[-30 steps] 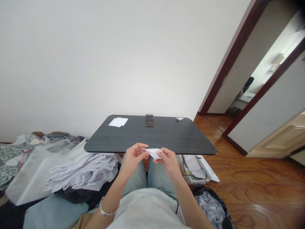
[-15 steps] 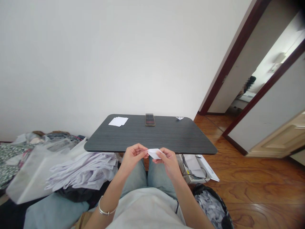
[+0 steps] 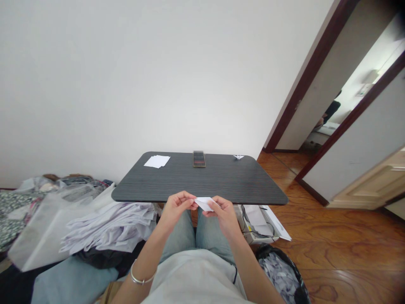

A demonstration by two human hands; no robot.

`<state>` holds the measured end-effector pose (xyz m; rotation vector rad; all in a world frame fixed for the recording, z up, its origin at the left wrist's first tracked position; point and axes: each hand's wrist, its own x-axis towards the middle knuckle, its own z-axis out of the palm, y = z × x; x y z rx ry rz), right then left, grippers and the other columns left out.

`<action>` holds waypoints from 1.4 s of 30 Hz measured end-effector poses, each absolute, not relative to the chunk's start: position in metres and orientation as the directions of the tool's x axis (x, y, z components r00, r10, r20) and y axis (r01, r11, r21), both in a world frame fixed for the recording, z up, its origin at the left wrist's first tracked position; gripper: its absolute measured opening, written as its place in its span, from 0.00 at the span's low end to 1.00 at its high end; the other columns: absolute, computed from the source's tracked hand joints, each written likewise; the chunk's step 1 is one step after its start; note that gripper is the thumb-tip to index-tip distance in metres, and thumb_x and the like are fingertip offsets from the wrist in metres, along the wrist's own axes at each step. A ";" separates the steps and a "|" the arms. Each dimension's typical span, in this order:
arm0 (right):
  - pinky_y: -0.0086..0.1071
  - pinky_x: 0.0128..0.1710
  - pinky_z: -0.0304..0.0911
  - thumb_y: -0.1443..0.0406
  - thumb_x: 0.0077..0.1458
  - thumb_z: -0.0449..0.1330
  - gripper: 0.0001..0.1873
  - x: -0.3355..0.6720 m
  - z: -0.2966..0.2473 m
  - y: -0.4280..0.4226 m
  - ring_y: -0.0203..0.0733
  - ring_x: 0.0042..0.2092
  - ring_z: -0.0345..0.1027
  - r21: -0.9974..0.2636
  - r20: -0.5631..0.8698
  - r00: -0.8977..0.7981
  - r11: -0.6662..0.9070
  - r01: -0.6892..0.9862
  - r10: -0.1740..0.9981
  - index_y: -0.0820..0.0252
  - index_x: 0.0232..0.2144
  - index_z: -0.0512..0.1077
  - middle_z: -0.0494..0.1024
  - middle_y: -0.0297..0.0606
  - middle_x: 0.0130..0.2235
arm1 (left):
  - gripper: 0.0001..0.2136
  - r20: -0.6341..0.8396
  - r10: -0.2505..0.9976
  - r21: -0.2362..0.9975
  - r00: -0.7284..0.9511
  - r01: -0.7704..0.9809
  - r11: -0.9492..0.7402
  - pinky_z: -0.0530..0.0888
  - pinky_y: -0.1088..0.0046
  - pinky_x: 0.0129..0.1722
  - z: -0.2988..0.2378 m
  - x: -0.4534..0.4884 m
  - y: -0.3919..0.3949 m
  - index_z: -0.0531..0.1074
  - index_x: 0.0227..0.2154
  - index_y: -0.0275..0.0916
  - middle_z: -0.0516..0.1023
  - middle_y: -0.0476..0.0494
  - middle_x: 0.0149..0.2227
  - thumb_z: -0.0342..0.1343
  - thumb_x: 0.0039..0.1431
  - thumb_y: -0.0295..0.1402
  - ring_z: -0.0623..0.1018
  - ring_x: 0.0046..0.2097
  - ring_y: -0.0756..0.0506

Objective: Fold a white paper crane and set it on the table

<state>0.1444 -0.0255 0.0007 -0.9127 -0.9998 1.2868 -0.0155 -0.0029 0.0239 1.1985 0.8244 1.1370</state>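
Before us stands a white wall [image 3: 142, 76], with a wooden floor [image 3: 341, 249] running off to our right. Close to the wall we have a dark table [image 3: 196, 183], its near edge above our knees. To our left lies a heap of white clothes [image 3: 110, 228], while on our right a black bag [image 3: 264, 250] full of pale scraps sits near a box [image 3: 259, 240] of cables and papers. Our left hand [image 3: 177, 207] has thumb and forefinger pressed together in a pinch, the other fingers curled; our right hand [image 3: 226, 211] has its thumb laid over the top and its fingers bent beneath. On the table we see a few white sheets [image 3: 157, 161] at the far left, a phone [image 3: 199, 159] at the middle of the far side, and, between our two hands, a folded paper [image 3: 204, 203] at the near edge, pinched at its left tip and gripped at its right end; we cannot tell whether it touches the table. Smallest is a paper crane [image 3: 238, 157] near the far right corner
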 end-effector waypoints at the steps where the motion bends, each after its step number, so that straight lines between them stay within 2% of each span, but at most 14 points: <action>1: 0.24 0.23 0.68 0.58 0.44 0.64 0.12 0.144 0.001 -0.026 0.34 0.23 0.70 -0.943 0.078 0.017 0.079 -0.322 0.997 0.61 0.22 0.73 0.75 0.31 0.22 | 0.08 0.076 0.961 0.974 0.266 -0.226 -0.015 0.72 0.76 0.31 0.024 -0.016 -0.003 0.74 0.27 0.32 0.78 0.46 0.23 0.61 0.46 0.33 0.75 0.27 0.50; 5: 0.24 0.22 0.67 0.57 0.43 0.65 0.12 0.144 0.000 -0.025 0.33 0.21 0.70 -0.941 0.080 0.029 0.085 -0.327 0.996 0.61 0.22 0.73 0.75 0.30 0.22 | 0.09 0.068 0.964 0.973 0.258 -0.233 -0.007 0.73 0.75 0.32 0.024 -0.015 -0.004 0.73 0.28 0.33 0.78 0.46 0.24 0.59 0.48 0.35 0.76 0.28 0.50; 11: 0.27 0.23 0.68 0.56 0.43 0.64 0.14 0.143 0.001 -0.026 0.35 0.22 0.70 -0.953 0.079 0.025 0.083 -0.292 0.997 0.62 0.22 0.73 0.76 0.32 0.22 | 0.09 0.098 0.968 0.983 0.230 -0.177 -0.058 0.72 0.77 0.30 0.022 -0.010 -0.005 0.73 0.26 0.32 0.77 0.47 0.23 0.64 0.42 0.32 0.75 0.27 0.51; 16: 0.27 0.23 0.68 0.56 0.43 0.64 0.14 0.144 -0.001 -0.024 0.36 0.22 0.70 -0.957 0.088 0.017 0.089 -0.277 0.996 0.61 0.22 0.72 0.76 0.32 0.22 | 0.10 0.089 0.968 0.989 0.236 -0.138 -0.057 0.73 0.75 0.31 0.020 -0.011 -0.004 0.74 0.26 0.32 0.78 0.46 0.24 0.63 0.42 0.34 0.76 0.26 0.50; 26: 0.26 0.22 0.67 0.57 0.43 0.64 0.13 0.144 -0.005 -0.022 0.35 0.21 0.70 -0.954 0.089 -0.001 0.085 -0.289 0.996 0.61 0.22 0.72 0.76 0.32 0.22 | 0.09 0.038 0.965 0.992 0.258 -0.125 -0.006 0.72 0.76 0.29 0.021 -0.014 -0.001 0.75 0.25 0.32 0.78 0.46 0.23 0.63 0.42 0.33 0.75 0.25 0.51; 42: 0.25 0.22 0.67 0.56 0.42 0.65 0.14 0.145 -0.003 -0.023 0.35 0.22 0.69 -0.954 0.063 0.006 0.063 -0.292 0.998 0.62 0.21 0.72 0.74 0.31 0.22 | 0.14 0.018 0.945 0.996 0.328 -0.092 0.013 0.73 0.74 0.29 0.027 -0.018 0.002 0.74 0.24 0.31 0.77 0.45 0.22 0.62 0.43 0.40 0.76 0.25 0.49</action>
